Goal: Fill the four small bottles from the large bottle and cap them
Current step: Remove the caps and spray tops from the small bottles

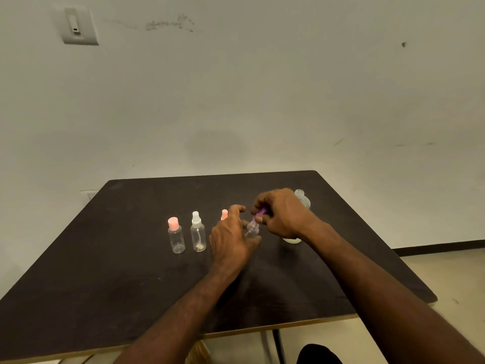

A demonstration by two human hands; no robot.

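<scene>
On the dark table (131,271) stand a small clear bottle with a pink cap (175,236) and a clear spray bottle with a white pump (198,233). A third small bottle's pink cap (224,214) shows behind my left hand (231,240). That hand holds a small clear uncapped bottle (252,229), tilted. My right hand (280,214) pinches a purple cap (261,212) just above the bottle's neck. The large clear bottle (301,199) stands uncapped behind my right hand, mostly hidden.
The table's far edge meets a pale wall. Its front edge (262,329) is light wood, with floor visible to the right. A wall switch (77,26) sits high at the left. The table's left part and near part hold nothing.
</scene>
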